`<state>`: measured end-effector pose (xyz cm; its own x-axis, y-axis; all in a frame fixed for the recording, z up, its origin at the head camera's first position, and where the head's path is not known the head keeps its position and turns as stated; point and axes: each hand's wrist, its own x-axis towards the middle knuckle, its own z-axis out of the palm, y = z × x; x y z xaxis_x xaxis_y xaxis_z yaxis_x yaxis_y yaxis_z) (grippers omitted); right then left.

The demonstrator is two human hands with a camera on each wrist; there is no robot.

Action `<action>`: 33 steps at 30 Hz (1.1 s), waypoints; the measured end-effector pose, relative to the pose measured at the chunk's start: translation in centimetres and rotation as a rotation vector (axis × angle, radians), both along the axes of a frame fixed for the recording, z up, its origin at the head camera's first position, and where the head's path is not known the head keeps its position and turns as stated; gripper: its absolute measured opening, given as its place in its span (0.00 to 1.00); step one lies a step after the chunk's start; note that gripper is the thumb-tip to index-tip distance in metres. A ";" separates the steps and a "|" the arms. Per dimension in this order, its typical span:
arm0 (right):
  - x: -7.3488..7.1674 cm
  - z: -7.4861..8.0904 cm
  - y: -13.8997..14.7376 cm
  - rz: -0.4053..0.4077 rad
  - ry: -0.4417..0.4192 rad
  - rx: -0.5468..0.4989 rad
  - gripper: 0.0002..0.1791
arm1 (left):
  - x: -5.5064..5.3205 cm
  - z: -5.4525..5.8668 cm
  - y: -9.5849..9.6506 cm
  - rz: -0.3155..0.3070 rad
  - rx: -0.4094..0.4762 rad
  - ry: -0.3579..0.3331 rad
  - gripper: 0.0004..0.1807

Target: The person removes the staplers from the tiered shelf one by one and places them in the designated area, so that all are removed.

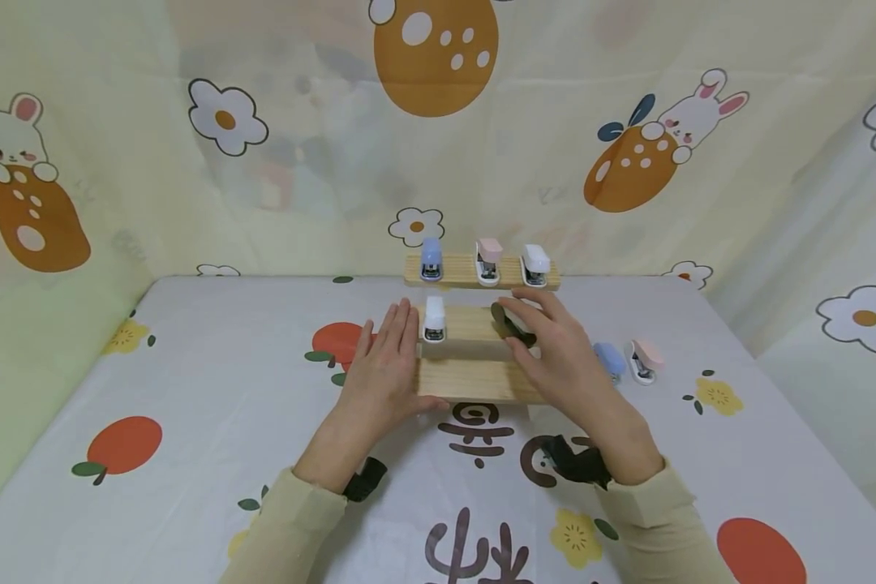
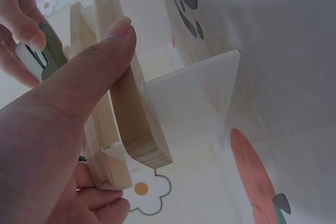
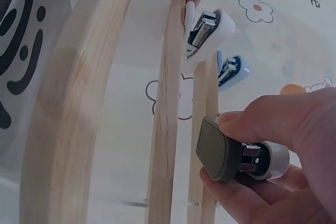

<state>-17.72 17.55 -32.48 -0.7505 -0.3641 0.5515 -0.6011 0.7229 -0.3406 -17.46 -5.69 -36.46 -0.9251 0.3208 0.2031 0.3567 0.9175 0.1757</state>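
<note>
A tiered wooden shelf (image 1: 474, 381) with clear supports stands mid-table. My left hand (image 1: 383, 365) lies along its left end: fingers extended against the side, thumb (image 2: 97, 69) across the front of the lowest board. Over the right part of the middle board, my right hand (image 1: 555, 345) pinches a dark green mini stapler (image 3: 220, 150) between thumb and fingers; I cannot tell whether it touches the board. A white stapler (image 1: 434, 319) stands at that board's left. Along the top board are a blue stapler (image 1: 431, 259), a pink stapler (image 1: 488, 261) and a white-topped stapler (image 1: 535, 265).
Right of the shelf, a blue stapler (image 1: 610, 361), partly hidden by my right hand, and a pink stapler (image 1: 645, 360) rest on the patterned tablecloth (image 1: 212, 487). Behind the shelf hangs a printed curtain (image 1: 307, 186). Black straps (image 1: 577, 462) show at my wrists.
</note>
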 end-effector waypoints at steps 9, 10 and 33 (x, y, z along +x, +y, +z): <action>0.4 0.0 1.0 0.019 0.053 -0.003 0.26 | -0.1 -0.1 0.0 0.009 0.010 -0.023 0.75; 0.4 0.0 1.1 0.015 0.054 -0.001 0.26 | -0.1 -0.1 0.0 0.010 0.009 -0.025 0.75; 1.2 0.4 3.9 -0.091 0.023 0.048 0.29 | -0.1 0.0 0.0 0.007 0.005 -0.008 0.74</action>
